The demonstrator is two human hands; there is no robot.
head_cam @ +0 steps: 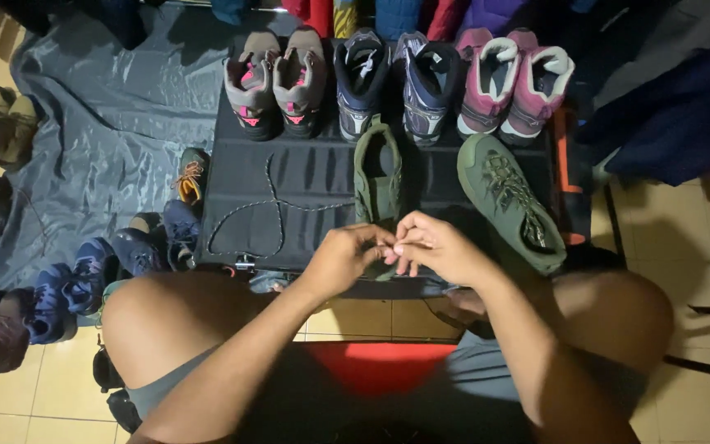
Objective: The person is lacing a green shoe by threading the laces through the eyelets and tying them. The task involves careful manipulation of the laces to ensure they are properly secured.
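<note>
Lower frame: the person sat on a red seat [375,366], knees apart, both forearms reaching forward to frame centre.

Centre: the left hand [345,259] and right hand [437,247] met at the near end of the unlaced green shoe [377,177], which lay on the black table [306,177]. The fingers [400,247] of both hands were pinched nearly closed, tip to tip. What they pinched was too small to make out; it appeared to be a lace end or an eyelet at the shoe's near edge. Judgement: lacing of this shoe was at its first step, with no lace yet visible across the shoe's opening.

Left of centre: a speckled cord [269,205] lay loose on the table, curling toward the hands. Judgement: the next move called for a firm hold on the cord tip and a steady feed through the lowest eyelet, with the shoe braced against sliding.

Right of centre: the laced green shoe [509,201] lay at a slant, apart from the hands.

Upper frame: three pairs stood in a row, grey-pink boots [277,82], navy boots [396,82], pink boots [515,82].

Left edge: further shoes [67,288] lay on a grey sheet [108,123].
</note>
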